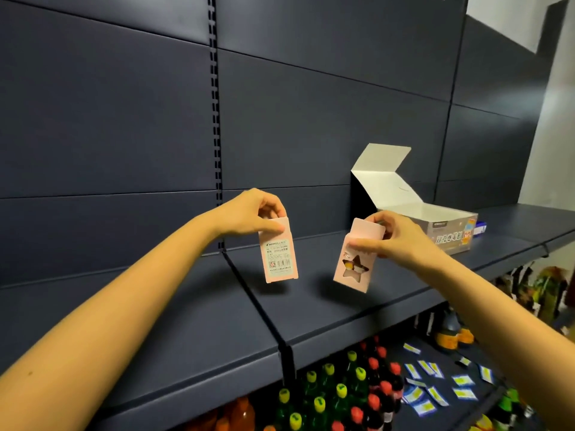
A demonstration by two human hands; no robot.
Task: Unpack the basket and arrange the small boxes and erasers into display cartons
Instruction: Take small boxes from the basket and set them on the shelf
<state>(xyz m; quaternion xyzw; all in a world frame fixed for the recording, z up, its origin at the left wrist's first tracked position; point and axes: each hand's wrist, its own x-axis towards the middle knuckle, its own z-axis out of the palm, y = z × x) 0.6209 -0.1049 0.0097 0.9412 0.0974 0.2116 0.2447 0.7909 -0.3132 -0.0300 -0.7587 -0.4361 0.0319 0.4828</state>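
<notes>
Both hands are raised over a dark blue shelf (311, 309), held a little apart, each clamped on its own small box. The left hand (253, 214) pinches the top flap of the left pink box (279, 259) between thumb and curled fingers; that box hangs nearly upright in the air with its printed label and barcode facing the camera. The right hand (396, 239) grips the upper end of the right pink box (353, 264), thumb across its front and fingers curled at its opened top. This box tilts, its lower end swung toward the left, and shows a star-shaped window with something coloured inside. Neither box touches the shelf. Behind the right hand, a display carton (435, 220) stands on the shelf against the back panel (124, 119), its white lid folded up and open; what lies inside it cannot be made out. A small blue and white item (481, 228) sits just beside the carton's right end. On the lower shelf stand bottles (342, 390) with yellow and red caps, and paper tags (435, 388) lie scattered near them.
</notes>
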